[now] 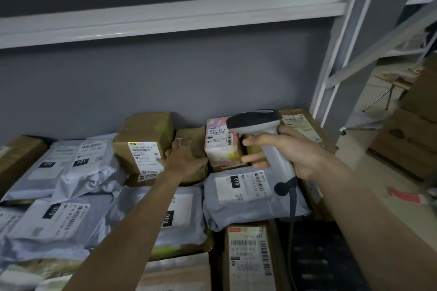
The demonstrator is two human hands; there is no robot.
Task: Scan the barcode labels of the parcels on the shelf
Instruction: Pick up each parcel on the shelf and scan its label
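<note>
While right hand [296, 149] grips one scanner [267, 134], left hand [186, 158] holds one box [144, 139].

Parcel depot: labelled pkgs [248, 196] on metal shelving [165, 21].

Both bare arms reach forward. The left hand [186, 158] lies farther out, fingers curled round a box corner; the right hand [286, 151] grips a handle, forefinger stretched out.
</note>
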